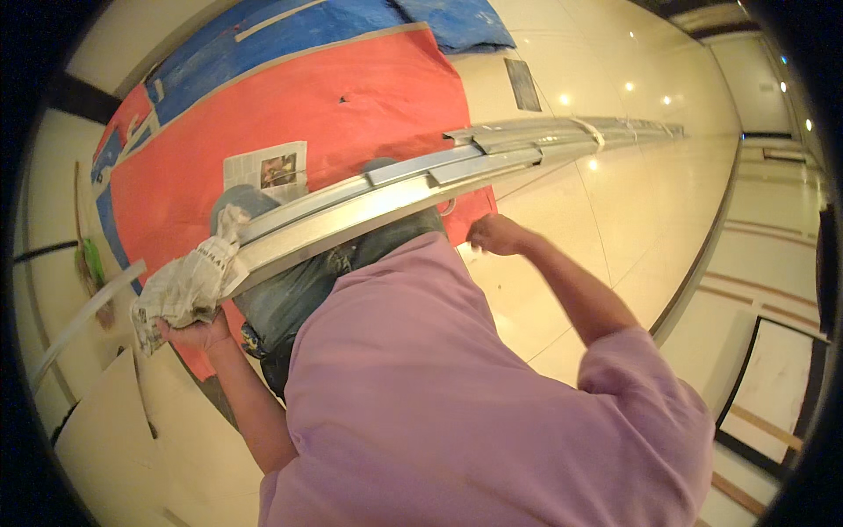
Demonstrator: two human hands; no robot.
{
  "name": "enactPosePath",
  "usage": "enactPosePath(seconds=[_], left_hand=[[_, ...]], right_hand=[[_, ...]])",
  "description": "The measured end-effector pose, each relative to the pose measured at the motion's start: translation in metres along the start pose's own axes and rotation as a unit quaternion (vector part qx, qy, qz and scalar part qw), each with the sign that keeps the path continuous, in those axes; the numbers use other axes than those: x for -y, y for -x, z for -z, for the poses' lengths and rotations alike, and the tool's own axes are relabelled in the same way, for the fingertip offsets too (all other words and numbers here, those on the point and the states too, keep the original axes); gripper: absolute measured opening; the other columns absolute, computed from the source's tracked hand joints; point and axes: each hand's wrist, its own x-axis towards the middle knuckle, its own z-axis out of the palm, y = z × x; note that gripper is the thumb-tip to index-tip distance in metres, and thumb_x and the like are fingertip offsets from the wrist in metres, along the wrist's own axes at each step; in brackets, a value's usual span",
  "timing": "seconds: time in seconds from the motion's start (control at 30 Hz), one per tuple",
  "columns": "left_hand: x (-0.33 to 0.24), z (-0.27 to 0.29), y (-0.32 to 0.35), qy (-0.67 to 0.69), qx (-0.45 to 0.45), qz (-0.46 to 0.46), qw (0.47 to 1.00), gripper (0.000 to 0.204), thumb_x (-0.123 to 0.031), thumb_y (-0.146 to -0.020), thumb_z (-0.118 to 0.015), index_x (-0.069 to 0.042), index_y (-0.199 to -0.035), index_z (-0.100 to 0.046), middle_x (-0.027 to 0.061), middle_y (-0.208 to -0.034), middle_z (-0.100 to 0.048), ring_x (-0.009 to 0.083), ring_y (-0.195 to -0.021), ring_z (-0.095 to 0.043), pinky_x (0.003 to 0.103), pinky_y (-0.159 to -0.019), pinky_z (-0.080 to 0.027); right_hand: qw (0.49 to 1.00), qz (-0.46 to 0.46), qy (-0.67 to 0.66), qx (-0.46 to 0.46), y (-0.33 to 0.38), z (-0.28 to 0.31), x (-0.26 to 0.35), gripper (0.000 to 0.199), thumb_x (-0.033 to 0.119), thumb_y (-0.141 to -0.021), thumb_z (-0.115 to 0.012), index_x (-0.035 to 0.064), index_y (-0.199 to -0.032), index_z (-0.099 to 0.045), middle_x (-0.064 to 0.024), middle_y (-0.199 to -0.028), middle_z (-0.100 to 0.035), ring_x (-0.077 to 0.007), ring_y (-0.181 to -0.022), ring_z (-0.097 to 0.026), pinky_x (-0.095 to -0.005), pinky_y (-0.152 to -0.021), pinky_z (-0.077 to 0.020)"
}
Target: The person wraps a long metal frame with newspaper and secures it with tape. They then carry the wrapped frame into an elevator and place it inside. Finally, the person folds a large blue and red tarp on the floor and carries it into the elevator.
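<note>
A bundle of long silvery metal channels (334, 218) lies across my thighs and runs off to the far right. Crumpled newspaper (189, 283) wraps the bundle's left end. My left hand (195, 332) is closed on the lower side of this newspaper, with the fingers partly behind it. Off to the right, my right hand (496, 235) is held apart from the channels, below their near side. Its fingers are curled in, and whatever they hold, if anything, is hidden. A whitish strap (594, 133) goes round the channels farther along.
Red sheeting (378, 97) covers the floor ahead, with blue sheeting (299, 46) beyond. A printed newspaper sheet (265, 169) lies on the red. A dark flat piece (523, 85) rests on the pale tiled floor (632, 211). A broom (90, 255) stands at left.
</note>
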Motion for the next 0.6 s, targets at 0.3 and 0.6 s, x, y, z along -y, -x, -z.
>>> enactPosePath(seconds=[0.3, 0.6], left_hand=[[-0.020, -0.006, 0.009, -0.066, -0.021, -0.018, 0.997, 0.082, -0.055, -0.081, -0.060, -0.015, -0.150, -0.041, 0.0126, -0.156, -0.040, 0.0396, -0.143, -0.037, 0.062, -0.119, -0.027], [-0.016, 0.005, 0.011, -0.075, -0.033, -0.037, 0.996, 0.081, -0.055, -0.082, -0.060, -0.016, -0.150, -0.042, 0.0114, -0.154, -0.042, 0.0394, -0.142, -0.039, 0.063, -0.117, -0.030]], right_hand=[[0.921, -0.127, 0.117, -0.348, -0.157, -0.138, -0.054, 0.040, 0.025, -0.086, -0.065, 0.0103, -0.123, -0.062, -0.0184, -0.131, -0.057, -0.0380, -0.111, -0.058, -0.0496, -0.095, -0.0493], [0.956, 0.169, -0.099, -0.218, 0.009, -0.064, 0.001, 0.024, 0.018, -0.092, -0.069, 0.0009, -0.109, -0.067, -0.0182, -0.125, -0.061, -0.0398, -0.116, -0.057, -0.0441, -0.098, -0.0487]])
